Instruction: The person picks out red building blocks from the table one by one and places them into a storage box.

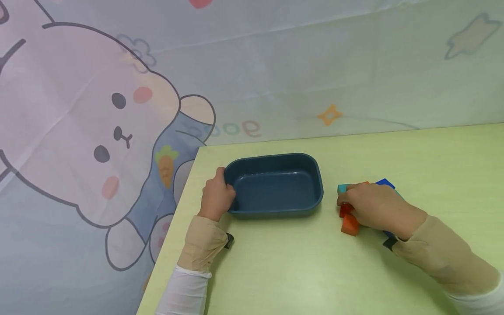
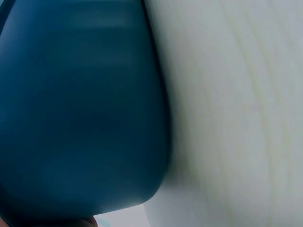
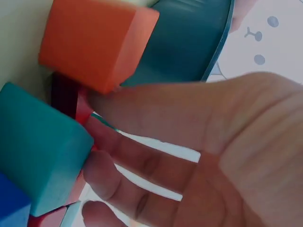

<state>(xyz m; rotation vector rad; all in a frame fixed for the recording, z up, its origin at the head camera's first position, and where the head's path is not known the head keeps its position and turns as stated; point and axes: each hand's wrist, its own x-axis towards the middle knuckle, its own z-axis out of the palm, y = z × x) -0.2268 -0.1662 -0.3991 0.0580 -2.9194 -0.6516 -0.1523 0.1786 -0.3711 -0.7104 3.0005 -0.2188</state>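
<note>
A dark blue rectangular basin [image 1: 271,214] stands on the table, its inside bare. My left hand [image 1: 216,194] grips its left rim, with the thumb over the edge; in the left wrist view the basin's side [image 2: 85,118] fills much of the picture. To the right, my right hand [image 1: 374,205] reaches down among several coloured blocks. Its thumb and forefinger pinch a red block [image 3: 66,97], mostly hidden in the head view. Beside the fingers lie an orange block [image 3: 90,45] and a teal block [image 3: 42,146]. The hand covers part of the pile.
A blue block [image 1: 385,182] and a light teal block [image 1: 341,188] show around the right hand. The pale yellow table [image 1: 283,271] ends at a left edge. Behind it hangs a cloth [image 1: 275,65] printed with a cartoon animal.
</note>
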